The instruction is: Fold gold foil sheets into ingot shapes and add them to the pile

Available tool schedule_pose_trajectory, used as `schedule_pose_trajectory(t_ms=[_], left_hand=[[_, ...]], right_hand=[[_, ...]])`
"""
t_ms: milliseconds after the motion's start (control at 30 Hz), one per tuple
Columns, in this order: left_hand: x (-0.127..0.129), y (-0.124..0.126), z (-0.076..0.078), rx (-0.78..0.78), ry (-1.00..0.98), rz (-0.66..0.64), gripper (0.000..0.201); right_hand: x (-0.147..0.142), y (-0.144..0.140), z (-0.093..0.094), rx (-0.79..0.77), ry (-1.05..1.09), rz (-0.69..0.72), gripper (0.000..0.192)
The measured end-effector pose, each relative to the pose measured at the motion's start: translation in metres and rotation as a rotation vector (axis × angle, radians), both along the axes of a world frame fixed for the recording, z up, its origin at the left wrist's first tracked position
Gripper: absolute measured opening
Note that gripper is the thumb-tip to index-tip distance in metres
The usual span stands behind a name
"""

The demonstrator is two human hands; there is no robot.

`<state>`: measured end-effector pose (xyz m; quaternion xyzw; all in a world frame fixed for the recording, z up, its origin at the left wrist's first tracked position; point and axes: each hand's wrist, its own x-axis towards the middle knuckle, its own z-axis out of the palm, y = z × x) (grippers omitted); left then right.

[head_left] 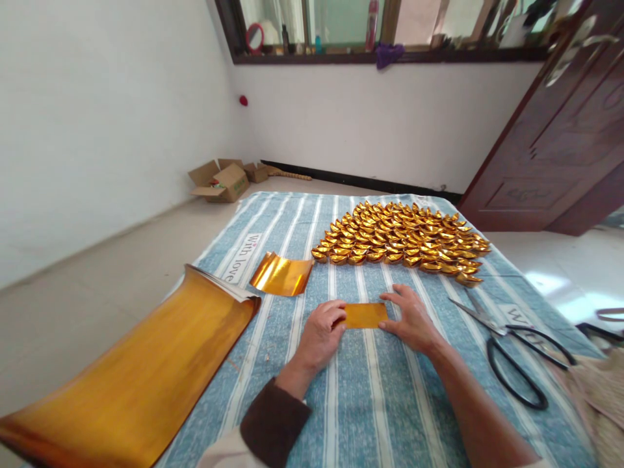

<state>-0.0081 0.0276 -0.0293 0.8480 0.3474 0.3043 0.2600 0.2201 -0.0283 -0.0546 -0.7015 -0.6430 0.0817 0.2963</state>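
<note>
Cloth (351,403) with blue and white stripes covers the floor of a plain room with white walls, a long window up high and one dark brown door (560,149) on the right. On the cloth, the biggest thing is one long roll of gold paper (141,377) at the left, spread out and curling up at its far end. Next comes one big heap of folded gold paper boats (402,244), too many to count, packed close together at the far side. One pair of black scissors (517,354) lies at the right, tips pointing toward the middle of the cloth. One loose gold sheet (281,275) lies curled near the end of the roll. Two open cardboard boxes (224,181) sit on the bare floor by the far wall.

The smallest thing is one small gold strip (364,315), lying flat on the cloth near the middle, between two hands. Its long side runs left to right. The left hand (319,335) presses its bent fingers on the strip's left end. The right hand (413,318) has its fingers spread flat, touching the strip's right end. Neither hand lifts it.
</note>
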Motion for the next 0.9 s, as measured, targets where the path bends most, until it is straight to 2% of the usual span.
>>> schedule_pose_trajectory(t_ms=[100,333,600,733,833,900], left_hand=[[-0.006,0.002,0.001,0.027,0.004,-0.014,0.02],[-0.011,0.005,0.002,0.195,0.144,-0.026,0.012],[-0.01,-0.008,0.009,0.207,0.258,-0.036,0.013],[-0.01,-0.014,0.013,0.187,0.287,-0.049,0.019],[-0.01,-0.016,0.016,0.164,0.304,-0.062,0.022],[-0.011,-0.016,0.016,0.152,0.308,-0.069,0.021]], right_hand=[[0.004,0.0,0.002,-0.006,-0.006,0.004,0.053],[0.012,0.001,0.001,0.035,-0.002,-0.007,0.048],[0.015,0.001,-0.003,0.119,-0.106,-0.075,0.036],[0.008,0.001,0.003,0.208,-0.222,-0.131,0.025],[-0.006,-0.002,0.015,0.283,-0.237,-0.059,0.015],[-0.019,-0.006,0.023,0.313,-0.191,0.083,0.015]])
